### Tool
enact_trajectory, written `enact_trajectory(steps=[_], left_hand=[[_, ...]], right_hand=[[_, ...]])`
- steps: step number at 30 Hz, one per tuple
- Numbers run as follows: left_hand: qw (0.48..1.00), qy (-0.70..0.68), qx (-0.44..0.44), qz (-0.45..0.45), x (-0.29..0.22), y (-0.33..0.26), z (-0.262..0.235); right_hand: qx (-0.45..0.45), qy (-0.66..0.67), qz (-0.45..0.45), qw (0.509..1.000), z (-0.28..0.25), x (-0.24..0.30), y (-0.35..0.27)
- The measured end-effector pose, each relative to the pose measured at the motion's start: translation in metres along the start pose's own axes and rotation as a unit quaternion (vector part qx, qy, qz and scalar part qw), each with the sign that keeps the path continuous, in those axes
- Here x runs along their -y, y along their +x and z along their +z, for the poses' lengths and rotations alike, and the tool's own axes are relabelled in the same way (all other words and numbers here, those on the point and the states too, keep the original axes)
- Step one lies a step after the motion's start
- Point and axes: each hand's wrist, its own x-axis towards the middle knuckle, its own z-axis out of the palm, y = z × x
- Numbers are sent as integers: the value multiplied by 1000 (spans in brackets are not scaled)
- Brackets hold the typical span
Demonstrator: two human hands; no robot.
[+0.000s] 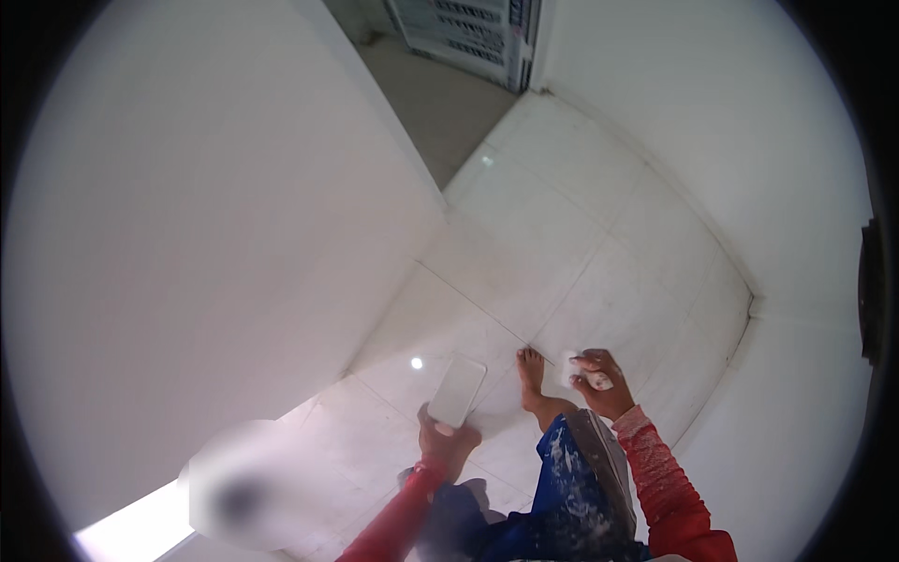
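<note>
My left hand [448,440], in a red sleeve, is closed around the near end of a flat white rectangular piece with rounded corners [458,389]. Its kind cannot be made out. Off to the right, my right hand [606,382] is closed on a small whitish piece [569,369] that sticks out past the fingertips. White powder or paint marks that hand and its red sleeve. The two hands are apart, both held above the tiled floor, with my bare foot [531,375] between them.
White walls rise on the left [206,234] and right [721,103]. Pale tiles cover the floor [581,225]. A doorway at the far end shows a grey floor [431,103] and a dark-slatted panel [468,33]. A dark object [871,290] is at the right edge.
</note>
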Motion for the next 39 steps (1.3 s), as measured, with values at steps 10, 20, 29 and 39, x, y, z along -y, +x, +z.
enact_trajectory(steps=[10, 20, 29, 39], left_hand=[[961, 87, -260, -18, -3, -236, -136], [783, -8, -617, -77, -222, -347, -157], [667, 111, -733, -76, -413, -300, -144], [645, 197, -731, -103, -474, -183, -217]], right_hand=[[497, -1, -30, 867, -53, 275, 3], [487, 141, -463, 727, -129, 566, -44], [522, 141, -615, 574, -174, 585, -18], [535, 85, -673, 503, -126, 658, 96]])
